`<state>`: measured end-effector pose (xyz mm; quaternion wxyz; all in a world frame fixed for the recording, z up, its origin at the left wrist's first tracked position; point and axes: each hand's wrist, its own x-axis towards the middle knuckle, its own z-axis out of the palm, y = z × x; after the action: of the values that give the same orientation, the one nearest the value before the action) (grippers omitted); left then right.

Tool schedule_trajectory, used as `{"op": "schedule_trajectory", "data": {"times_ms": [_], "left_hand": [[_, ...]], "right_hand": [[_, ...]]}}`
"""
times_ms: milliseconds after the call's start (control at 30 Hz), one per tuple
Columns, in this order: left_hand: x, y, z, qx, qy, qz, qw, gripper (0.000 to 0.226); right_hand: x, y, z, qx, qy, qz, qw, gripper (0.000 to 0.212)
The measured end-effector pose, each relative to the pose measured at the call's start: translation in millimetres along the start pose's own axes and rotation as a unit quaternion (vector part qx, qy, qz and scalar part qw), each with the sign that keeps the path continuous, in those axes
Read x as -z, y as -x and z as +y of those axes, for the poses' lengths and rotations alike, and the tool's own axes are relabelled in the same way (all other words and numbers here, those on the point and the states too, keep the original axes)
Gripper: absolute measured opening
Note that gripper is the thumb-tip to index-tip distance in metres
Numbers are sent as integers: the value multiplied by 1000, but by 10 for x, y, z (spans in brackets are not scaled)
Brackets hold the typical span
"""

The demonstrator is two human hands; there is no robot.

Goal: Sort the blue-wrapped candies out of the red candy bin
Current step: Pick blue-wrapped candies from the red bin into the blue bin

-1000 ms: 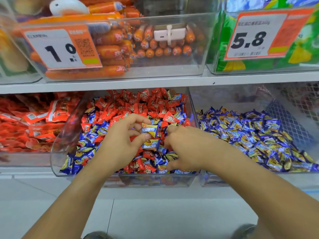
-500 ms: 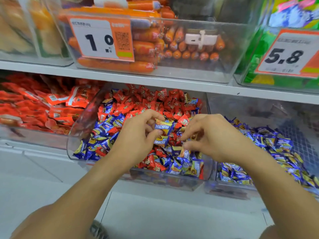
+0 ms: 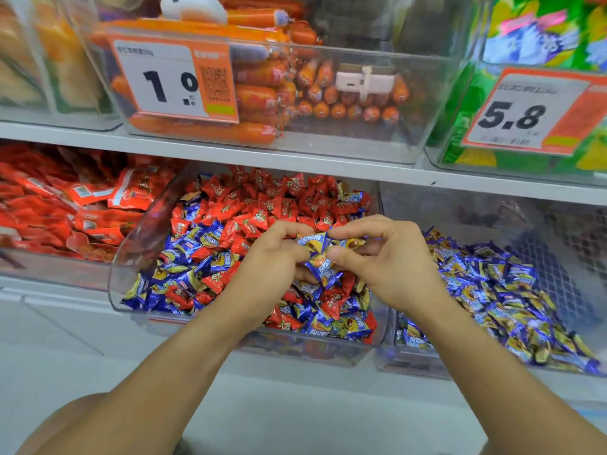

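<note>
Blue-wrapped candies (image 3: 317, 254) now pinched between both hands; lifted higher

My single head-worn view, angled forward and down, close over the red candy bin (image 3: 138, 244), store shelf (image 3: 295, 165) filling my frame

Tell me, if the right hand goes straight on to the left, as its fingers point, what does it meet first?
Probably the left hand: the right hand faces it closely, both pinching blue-wrapped candies between them.
</note>
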<state>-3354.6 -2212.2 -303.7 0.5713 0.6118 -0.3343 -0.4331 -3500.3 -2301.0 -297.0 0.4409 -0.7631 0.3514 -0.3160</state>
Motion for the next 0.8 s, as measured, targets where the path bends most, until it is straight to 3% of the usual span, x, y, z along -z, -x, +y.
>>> {"op": "schedule_trajectory", "data": {"times_ms": [100,267,500,633,800], "left_hand": [[-15,-2,11,10,44,-32,998,21],[-14,26,-42,-65,-87,-100,989,32],[-174,67,19,-94,-140,-118,979,24],[-275,44,58,-84,-142,-73,984,20],[-674,-49,283,-158,-138,-72,975,12]], "right_hand": [[24,19,-10,-12,7,-7,1000,20],[105,77,-48,-27,-14,-28,999,17],[303,193,-11,-42,-67,-13,997,14],[552,260,81,-66,-69,37,995,7],[1153,358,266,-90,5,46,995,10]]}}
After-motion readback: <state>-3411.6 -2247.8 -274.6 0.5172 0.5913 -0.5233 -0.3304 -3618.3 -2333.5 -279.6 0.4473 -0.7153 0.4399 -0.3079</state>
